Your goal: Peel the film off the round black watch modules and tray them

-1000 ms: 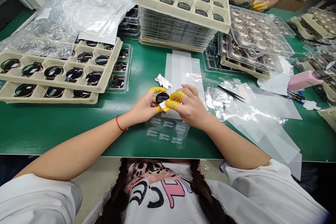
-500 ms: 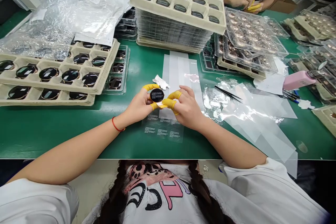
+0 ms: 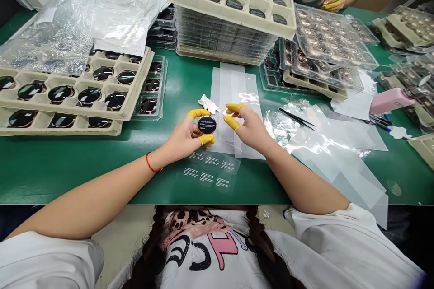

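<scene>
Left tray [image 3: 132, 107]: glossy black discs [image 3: 115, 100] in compartments, plastic bag [image 3: 77, 22] covering back part. Stack's top tray [image 3: 224, 13]: dark printed discs [image 3: 233, 4]. Left hand [image 3: 183, 137] grips black printed disc [image 3: 206, 124] above table [image 3: 145, 189]. Right hand [image 3: 252, 131] apart from disc, thumb and forefinger narrowly spaced; cannot tell if pinching something white. Crumpled white cloth [image 3: 207, 104] behind hands; tweezers [image 3: 298, 118], pink bottle [image 3: 389, 100] off right.
</scene>
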The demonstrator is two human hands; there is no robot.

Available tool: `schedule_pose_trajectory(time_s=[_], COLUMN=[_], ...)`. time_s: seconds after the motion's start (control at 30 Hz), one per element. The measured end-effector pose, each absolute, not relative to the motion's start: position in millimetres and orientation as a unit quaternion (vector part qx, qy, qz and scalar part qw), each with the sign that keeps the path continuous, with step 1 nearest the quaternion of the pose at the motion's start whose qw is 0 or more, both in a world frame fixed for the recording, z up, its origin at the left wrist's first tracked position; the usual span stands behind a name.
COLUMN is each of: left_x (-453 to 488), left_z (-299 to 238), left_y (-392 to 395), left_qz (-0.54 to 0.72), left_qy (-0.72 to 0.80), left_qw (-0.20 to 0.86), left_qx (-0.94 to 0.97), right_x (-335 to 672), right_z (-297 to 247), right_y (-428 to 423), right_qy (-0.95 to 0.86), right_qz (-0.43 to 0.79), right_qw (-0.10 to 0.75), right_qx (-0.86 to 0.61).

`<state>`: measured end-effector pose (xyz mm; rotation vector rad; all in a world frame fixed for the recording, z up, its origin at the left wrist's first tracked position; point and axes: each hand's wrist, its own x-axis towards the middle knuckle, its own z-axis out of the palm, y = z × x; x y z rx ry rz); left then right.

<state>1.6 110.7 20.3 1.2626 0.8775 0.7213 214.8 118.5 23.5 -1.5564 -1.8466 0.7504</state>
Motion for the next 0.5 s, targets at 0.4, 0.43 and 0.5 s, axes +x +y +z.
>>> schedule_pose_trajectory(time_s=[0.4,0.43,0.5], left_x=[3,2,2], left_z=[26,26,26], left_y=[105,105,104], left_qz=[0.277,0.274,0.266], left_qy=[0.394,0.397,0.4], left_qw=[0.662,0.655,0.64], left_qx=[0.575,0.583,0.599], right_x=[185,185,184], right_z=[39,39,42], right_y=[100,100,99], right_qy=[-0.495,-0.491,-0.478], right_qz=[0.683,0.685,0.688], right_qw=[0.284,0.28,0.275], right_qx=[-0.455,-0.46,-0.472])
